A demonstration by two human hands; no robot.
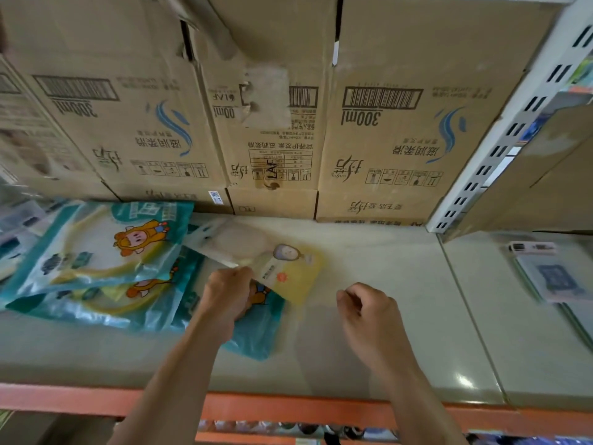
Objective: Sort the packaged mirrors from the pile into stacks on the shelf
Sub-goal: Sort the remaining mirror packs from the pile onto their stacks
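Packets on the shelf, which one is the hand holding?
The yellow packet, gripped by the left hand; the teal packets lie beside it.

Pile of packaged mirrors [96,258] left on shelf [385,316], cardboard boxes [385,139] behind, more packets [552,274] far right.
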